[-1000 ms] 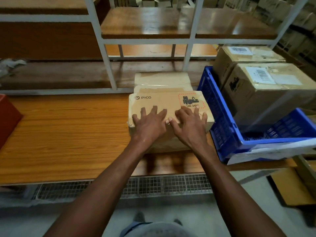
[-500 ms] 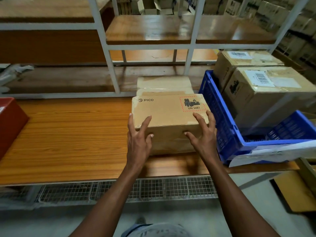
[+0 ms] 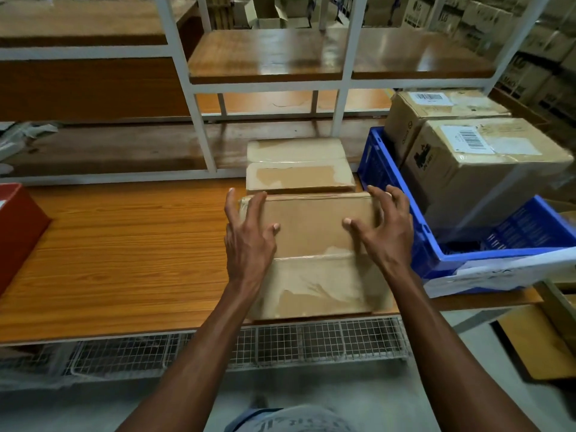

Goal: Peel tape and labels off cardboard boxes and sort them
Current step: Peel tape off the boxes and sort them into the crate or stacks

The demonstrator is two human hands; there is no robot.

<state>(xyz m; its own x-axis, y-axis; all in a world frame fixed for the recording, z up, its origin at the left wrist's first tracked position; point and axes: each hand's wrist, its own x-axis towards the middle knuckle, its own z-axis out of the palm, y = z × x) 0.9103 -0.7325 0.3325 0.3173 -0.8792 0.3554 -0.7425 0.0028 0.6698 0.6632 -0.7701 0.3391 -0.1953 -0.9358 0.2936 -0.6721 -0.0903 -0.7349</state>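
A brown cardboard box [image 3: 311, 235] wrapped in clear tape lies on the wooden table [image 3: 124, 251], with a plain face up and its near end at the table's front edge. My left hand [image 3: 249, 238] grips its far left corner, fingers spread and thumb on the top face. My right hand [image 3: 385, 229] curls over the far right corner, its thumb also on top. A taped seam crosses the box just below my hands. A second taped box [image 3: 299, 165] lies right behind it.
A blue crate [image 3: 436, 257] on the right holds two larger boxes with barcode labels [image 3: 467, 140]; a white sheet hangs over its front. A red bin [image 3: 18, 226] stands at the left edge. White rack posts and shelves rise behind, and wire mesh runs below the table's edge.
The box has been rolled toward me, so the printed PICO face is out of sight and a plain taped face is up. Both hands moved from its near side to its far corners.
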